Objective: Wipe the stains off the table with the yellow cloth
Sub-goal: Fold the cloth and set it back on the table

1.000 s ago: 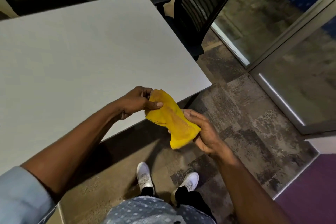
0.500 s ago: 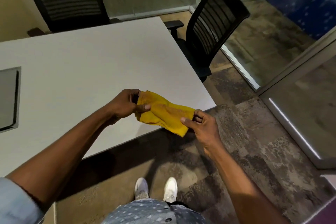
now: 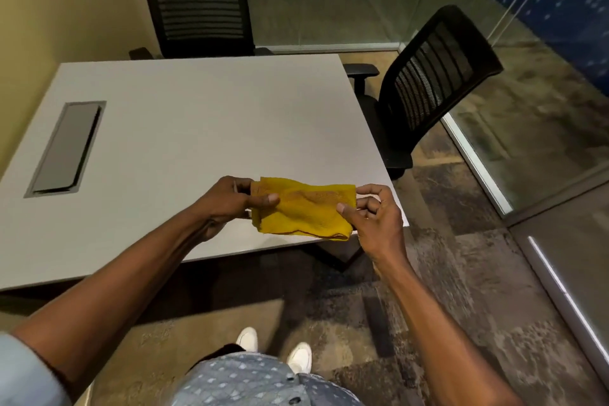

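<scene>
We find the yellow cloth [image 3: 304, 208] folded and held flat over the near right corner of the table [image 3: 197, 128]. The left hand [image 3: 227, 201] pinches its left end, thumb on top. The right hand [image 3: 375, 217] pinches its right end between thumb and forefinger, other fingers curled.

Over the table's [image 3: 197, 115] near right corner the cloth [image 3: 303, 208], left hand [image 3: 227, 204] and right hand [image 3: 375, 217] at its ends; panel [image 3: 66, 148] sunk in the table's left side; chair [image 3: 194, 0] behind, second chair [image 3: 428, 76] to the right
</scene>
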`<state>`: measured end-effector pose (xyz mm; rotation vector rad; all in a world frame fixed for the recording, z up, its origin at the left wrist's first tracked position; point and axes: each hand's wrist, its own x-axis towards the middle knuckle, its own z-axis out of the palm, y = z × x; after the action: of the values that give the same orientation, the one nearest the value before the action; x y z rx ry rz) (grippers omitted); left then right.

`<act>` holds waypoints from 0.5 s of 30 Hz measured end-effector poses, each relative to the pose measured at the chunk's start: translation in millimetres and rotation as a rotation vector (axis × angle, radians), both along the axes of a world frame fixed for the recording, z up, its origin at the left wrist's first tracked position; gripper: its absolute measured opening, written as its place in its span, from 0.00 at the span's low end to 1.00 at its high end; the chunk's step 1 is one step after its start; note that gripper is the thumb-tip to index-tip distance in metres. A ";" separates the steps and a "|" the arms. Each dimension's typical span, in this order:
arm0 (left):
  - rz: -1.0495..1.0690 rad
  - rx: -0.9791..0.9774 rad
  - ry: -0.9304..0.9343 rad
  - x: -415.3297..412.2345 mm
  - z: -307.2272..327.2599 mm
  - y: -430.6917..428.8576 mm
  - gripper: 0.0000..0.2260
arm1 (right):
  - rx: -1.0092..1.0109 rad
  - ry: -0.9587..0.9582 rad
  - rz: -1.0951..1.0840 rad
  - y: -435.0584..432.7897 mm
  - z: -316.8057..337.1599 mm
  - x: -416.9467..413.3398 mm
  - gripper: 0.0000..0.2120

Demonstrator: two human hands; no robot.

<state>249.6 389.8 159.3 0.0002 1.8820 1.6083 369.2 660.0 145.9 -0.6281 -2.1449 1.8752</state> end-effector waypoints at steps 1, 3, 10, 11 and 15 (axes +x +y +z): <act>0.052 0.014 -0.013 4.2 -2.2 -0.7 0.24 | 0.026 0.015 0.016 0.0 -0.5 0.6 0.20; 0.154 0.045 -0.040 11.1 -7.0 -2.5 0.21 | 0.072 0.052 0.065 -1.5 -0.8 0.9 0.18; 0.358 -0.040 0.072 22.5 -17.0 -22.3 0.15 | 0.162 0.071 0.175 -25.5 -5.0 -8.0 0.16; 0.369 -0.048 0.086 20.3 -15.6 -27.9 0.15 | 0.167 0.064 0.186 -31.7 -5.8 -11.0 0.16; 0.341 -0.061 0.142 11.2 -4.9 -61.2 0.26 | 0.158 0.040 0.238 -56.5 -2.4 -30.0 0.22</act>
<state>260.8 328.6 154.4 -0.2516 2.1279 1.8136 339.2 603.5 143.6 -0.3129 -2.4019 1.7848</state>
